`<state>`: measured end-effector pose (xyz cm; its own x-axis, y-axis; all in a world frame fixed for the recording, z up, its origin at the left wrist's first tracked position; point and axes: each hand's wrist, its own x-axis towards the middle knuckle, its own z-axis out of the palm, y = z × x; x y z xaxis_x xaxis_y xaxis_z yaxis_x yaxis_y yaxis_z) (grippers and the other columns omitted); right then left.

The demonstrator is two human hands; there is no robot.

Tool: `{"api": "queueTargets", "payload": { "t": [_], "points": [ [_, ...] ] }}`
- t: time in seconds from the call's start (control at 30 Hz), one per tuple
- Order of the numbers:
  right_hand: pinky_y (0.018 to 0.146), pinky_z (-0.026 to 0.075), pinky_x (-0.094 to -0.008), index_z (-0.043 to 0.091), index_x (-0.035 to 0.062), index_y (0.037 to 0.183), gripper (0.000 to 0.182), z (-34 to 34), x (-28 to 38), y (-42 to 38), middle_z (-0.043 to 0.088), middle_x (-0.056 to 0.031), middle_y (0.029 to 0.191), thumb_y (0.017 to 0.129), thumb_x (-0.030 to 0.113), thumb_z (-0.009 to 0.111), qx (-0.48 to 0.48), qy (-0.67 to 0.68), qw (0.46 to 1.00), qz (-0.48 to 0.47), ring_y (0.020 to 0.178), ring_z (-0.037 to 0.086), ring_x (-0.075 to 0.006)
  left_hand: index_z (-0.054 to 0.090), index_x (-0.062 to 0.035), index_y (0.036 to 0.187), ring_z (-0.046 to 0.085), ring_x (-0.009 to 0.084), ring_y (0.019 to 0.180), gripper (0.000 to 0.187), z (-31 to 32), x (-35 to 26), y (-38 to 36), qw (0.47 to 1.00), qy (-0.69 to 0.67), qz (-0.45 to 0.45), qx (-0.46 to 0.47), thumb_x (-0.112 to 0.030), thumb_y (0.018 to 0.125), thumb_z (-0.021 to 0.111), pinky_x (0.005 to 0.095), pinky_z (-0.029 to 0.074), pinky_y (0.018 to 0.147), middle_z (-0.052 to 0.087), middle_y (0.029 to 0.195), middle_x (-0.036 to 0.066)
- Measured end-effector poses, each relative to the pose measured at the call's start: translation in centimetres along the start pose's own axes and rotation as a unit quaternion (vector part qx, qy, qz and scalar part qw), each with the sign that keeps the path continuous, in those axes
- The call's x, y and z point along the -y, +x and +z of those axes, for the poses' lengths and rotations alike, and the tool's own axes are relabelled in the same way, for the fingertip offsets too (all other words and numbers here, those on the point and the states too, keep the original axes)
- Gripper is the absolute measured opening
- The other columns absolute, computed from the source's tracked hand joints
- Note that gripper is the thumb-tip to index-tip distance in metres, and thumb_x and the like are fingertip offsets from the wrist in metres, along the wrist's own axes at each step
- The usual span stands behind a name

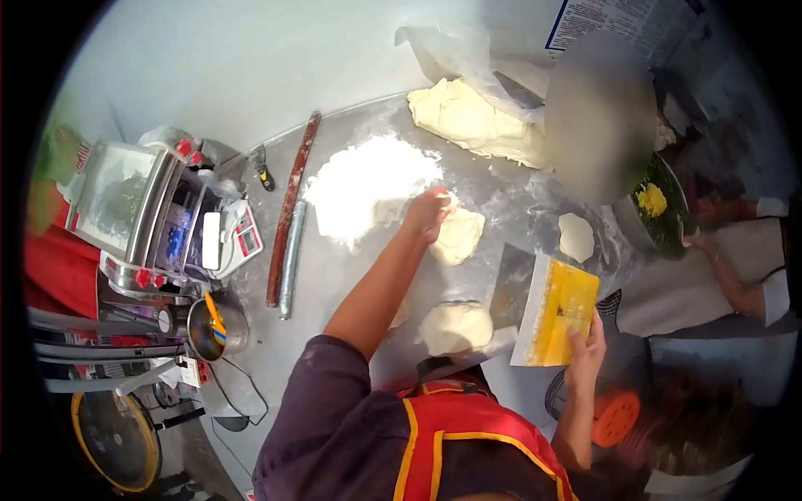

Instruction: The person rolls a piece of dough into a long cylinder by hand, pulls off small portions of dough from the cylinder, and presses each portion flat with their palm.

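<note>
My left hand [427,215] is at the edge of the white flour pile [368,188], its fingers curled against a piece of dough [459,237]. Part of that piece is hidden by the hand. On the right, my right hand [586,349] grips a wide scraper [561,313] by its yellow handle. Its metal blade points left over the table, close to a round dough lump [455,328]. A smaller flat dough disc [576,237] lies beyond the scraper. At the back, a large dough mass [468,121] rests partly under a plastic sheet [459,54].
Two long rods, one red-brown [292,209] and one grey [292,260], lie left of the flour. Further left stand a scale [242,238], a roller machine [154,209] and a metal pot [219,328]. At right, a co-worker's hand [706,244] touches a bowl [622,215] of greens.
</note>
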<state>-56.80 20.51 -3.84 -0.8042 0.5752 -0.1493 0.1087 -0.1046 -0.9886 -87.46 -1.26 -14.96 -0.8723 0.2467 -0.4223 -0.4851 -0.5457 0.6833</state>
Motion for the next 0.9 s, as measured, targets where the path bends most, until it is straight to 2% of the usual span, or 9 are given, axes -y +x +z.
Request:
{"api": "queueTargets", "payload": {
  "t": [0.07,0.17,0.27,0.43,0.53,0.63,0.7,0.77,0.9],
  "points": [
    [0.095,0.044,-0.0264,0.038,-0.0050,0.139,0.052,-1.3,-0.9,2.9,0.054,-0.0102,0.127,0.090,0.000,0.052,0.015,-0.005,1.000,0.002,0.110,0.056,-0.0161,0.054,0.0027,0.123,0.062,0.0295,0.090,0.037,2.7,-0.2,2.1,0.948,0.269,0.165,-0.024,-0.005,0.086,0.059,0.0357,0.050,0.080,0.063,0.102,0.015],
    [0.093,0.044,-0.0261,0.040,-0.0042,0.138,0.051,-3.3,-1.5,7.4,0.055,-0.0098,0.125,0.090,0.003,0.055,0.026,-0.021,0.999,0.016,0.108,0.056,-0.0155,0.054,0.0014,0.123,0.059,0.0384,0.104,0.036,6.3,0.0,7.9,0.713,0.525,0.463,-0.033,-0.012,0.090,0.054,0.0377,0.050,0.085,0.056,0.121,0.027],
    [0.092,0.044,-0.0267,0.041,-0.0038,0.136,0.050,-4.4,-1.6,10.9,0.057,-0.0098,0.122,0.090,0.006,0.057,0.009,-0.030,0.999,0.031,0.107,0.056,-0.0162,0.047,0.0028,0.131,0.053,0.0389,0.116,0.044,9.9,0.6,15.0,0.613,0.588,0.526,-0.041,-0.013,0.091,0.054,0.0357,0.046,0.094,0.050,0.131,0.028],
    [0.093,0.043,-0.0273,0.041,-0.0034,0.135,0.049,-6.1,-2.3,14.5,0.055,-0.0107,0.122,0.090,0.008,0.058,0.034,-0.027,0.996,0.075,0.108,0.055,-0.0174,0.027,0.0134,0.140,0.019,0.0437,0.141,0.111,12.6,5.4,21.5,0.497,0.739,0.448,-0.084,-0.066,0.072,0.065,0.0620,0.016,0.110,0.025,0.149,0.030],
    [0.092,0.043,-0.0269,0.040,-0.0002,0.135,0.048,-5.8,-3.1,16.8,0.057,-0.0093,0.118,0.091,0.009,0.057,0.056,-0.061,0.995,0.061,0.105,0.055,-0.0162,0.025,0.0141,0.141,0.018,0.0427,0.142,0.113,13.0,4.8,23.2,0.467,0.788,0.393,-0.080,-0.070,0.074,0.061,0.0595,0.015,0.111,0.025,0.149,0.031],
    [0.090,0.044,-0.0291,0.043,0.0009,0.126,0.037,-4.3,-1.6,19.7,0.056,-0.0086,0.117,0.093,0.011,0.055,0.101,-0.116,0.988,0.025,0.106,0.054,-0.0168,0.027,0.0096,0.143,0.018,0.0387,0.143,0.112,13.2,2.6,23.8,0.490,0.829,0.269,-0.032,-0.075,0.075,0.055,0.0542,0.017,0.112,0.026,0.151,0.025],
    [0.089,0.045,-0.0305,0.045,0.0013,0.120,0.030,-3.1,-0.7,21.6,0.057,-0.0099,0.114,0.093,0.011,0.054,0.123,-0.137,0.983,-0.020,0.105,0.056,-0.0189,0.028,0.0052,0.145,0.022,0.0334,0.143,0.107,13.5,-1.9,22.2,0.780,0.604,0.147,0.069,-0.077,0.079,0.048,0.0510,0.018,0.112,0.027,0.153,0.019],
    [0.086,0.046,-0.0318,0.047,0.0019,0.114,0.023,-2.1,-1.0,23.2,0.060,-0.0131,0.108,0.093,0.010,0.053,0.139,-0.164,0.972,-0.093,0.100,0.060,-0.0225,0.030,-0.0029,0.147,0.033,0.0237,0.137,0.092,11.6,-5.2,19.7,0.963,0.248,0.050,0.093,-0.074,0.089,0.033,0.0445,0.022,0.112,0.033,0.151,0.011],
    [0.074,0.050,-0.0395,0.049,0.0030,0.110,0.020,3.5,-0.4,26.5,0.063,-0.0204,0.093,0.090,0.007,0.054,0.210,-0.357,0.869,-0.269,0.085,0.064,-0.0352,0.026,-0.0016,0.148,0.035,0.0257,0.137,0.086,8.5,-6.6,10.8,0.988,-0.112,0.061,0.084,-0.069,0.094,0.025,0.0422,0.033,0.110,0.034,0.150,0.015]
  ]
}}
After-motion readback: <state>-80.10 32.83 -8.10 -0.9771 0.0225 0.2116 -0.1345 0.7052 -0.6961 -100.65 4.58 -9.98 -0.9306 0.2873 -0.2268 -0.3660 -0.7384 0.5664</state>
